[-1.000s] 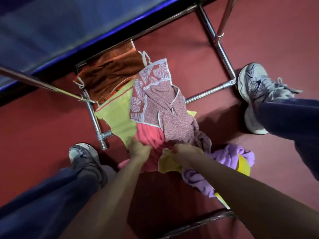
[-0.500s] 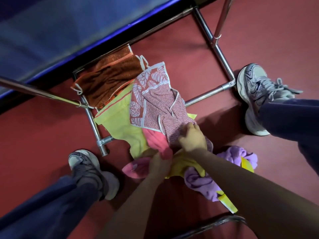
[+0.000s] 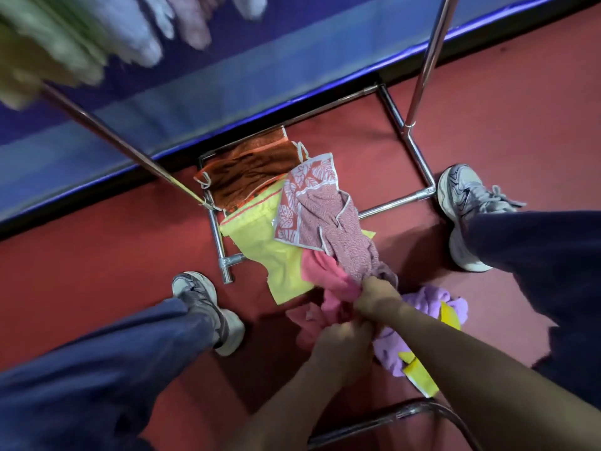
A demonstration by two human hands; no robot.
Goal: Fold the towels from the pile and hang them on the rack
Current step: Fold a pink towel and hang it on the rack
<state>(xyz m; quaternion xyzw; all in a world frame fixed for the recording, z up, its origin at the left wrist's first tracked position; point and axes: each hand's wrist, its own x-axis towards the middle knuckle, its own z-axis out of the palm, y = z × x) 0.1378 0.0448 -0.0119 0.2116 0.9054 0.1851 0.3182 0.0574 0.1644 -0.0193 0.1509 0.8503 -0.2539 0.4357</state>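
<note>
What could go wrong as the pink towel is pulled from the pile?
1. The patterned towel lies over the pink towel that the left hand and right hand grip, so it may be dragged along.
2. The yellow towel drapes over the rack's bottom bar and could snag there if pulled.
3. The purple towel touches the right hand and could get caught up.

Both arms stretched down, hands near-touching. R hand [image 3: 377, 293] fisted on pink towel [image 3: 320, 270]; L hand [image 3: 341, 340] curled, grips same.
</note>
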